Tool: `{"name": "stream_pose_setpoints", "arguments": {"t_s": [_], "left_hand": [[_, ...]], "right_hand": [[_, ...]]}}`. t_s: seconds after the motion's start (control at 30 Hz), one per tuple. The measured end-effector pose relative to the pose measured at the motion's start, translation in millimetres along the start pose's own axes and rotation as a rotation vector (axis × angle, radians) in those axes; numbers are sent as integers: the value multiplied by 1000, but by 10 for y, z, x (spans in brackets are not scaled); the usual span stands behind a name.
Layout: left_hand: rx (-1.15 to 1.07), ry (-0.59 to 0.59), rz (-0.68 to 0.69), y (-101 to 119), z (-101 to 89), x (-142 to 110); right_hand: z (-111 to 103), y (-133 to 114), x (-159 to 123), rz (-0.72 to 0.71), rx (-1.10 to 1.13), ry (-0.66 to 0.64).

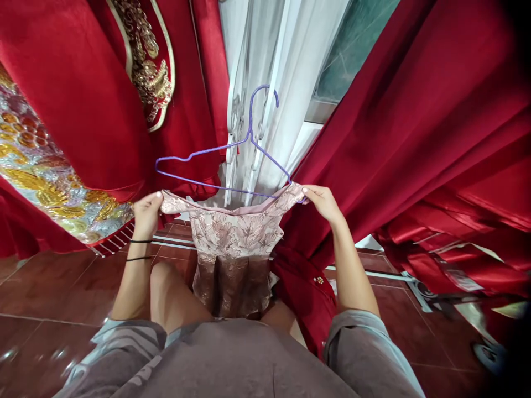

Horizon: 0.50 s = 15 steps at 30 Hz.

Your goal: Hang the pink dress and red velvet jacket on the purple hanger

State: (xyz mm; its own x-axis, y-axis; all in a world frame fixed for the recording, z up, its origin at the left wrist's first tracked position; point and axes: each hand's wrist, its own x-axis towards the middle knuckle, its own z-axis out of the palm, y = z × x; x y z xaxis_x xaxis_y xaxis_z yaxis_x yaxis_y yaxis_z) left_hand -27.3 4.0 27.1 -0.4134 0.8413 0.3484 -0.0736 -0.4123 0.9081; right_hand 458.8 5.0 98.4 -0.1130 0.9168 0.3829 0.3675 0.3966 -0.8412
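Observation:
A small pink floral dress hangs spread between my two hands, its darker pleated skirt falling over my knees. My left hand is closed on the dress's left shoulder. My right hand is closed on the right shoulder, where one end of a purple wire hanger is tucked into the fabric. The hanger's left end sticks out free above the dress, and its hook points up in front of a white sheer garment.
Red satin garments hang close on the right, and red robes with gold embroidery on the left. A red cloth lies by my right knee. The floor is dark red tile. A wheeled rack base stands at the right.

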Motion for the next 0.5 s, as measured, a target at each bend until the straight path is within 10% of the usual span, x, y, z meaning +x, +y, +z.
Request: {"name": "stream_pose_setpoints", "arguments": {"t_s": [0.13, 0.3, 0.5], "left_hand": [[431, -79, -70, -448, 69, -435], [657, -327, -230, -1063, 321, -1172], [768, -572, -431, -1464, 440, -1911]], "right_hand": [[199, 90, -61, 184, 208, -87], [596, 581, -354, 378, 244, 268], [1686, 1271, -1280, 701, 243, 372]]}}
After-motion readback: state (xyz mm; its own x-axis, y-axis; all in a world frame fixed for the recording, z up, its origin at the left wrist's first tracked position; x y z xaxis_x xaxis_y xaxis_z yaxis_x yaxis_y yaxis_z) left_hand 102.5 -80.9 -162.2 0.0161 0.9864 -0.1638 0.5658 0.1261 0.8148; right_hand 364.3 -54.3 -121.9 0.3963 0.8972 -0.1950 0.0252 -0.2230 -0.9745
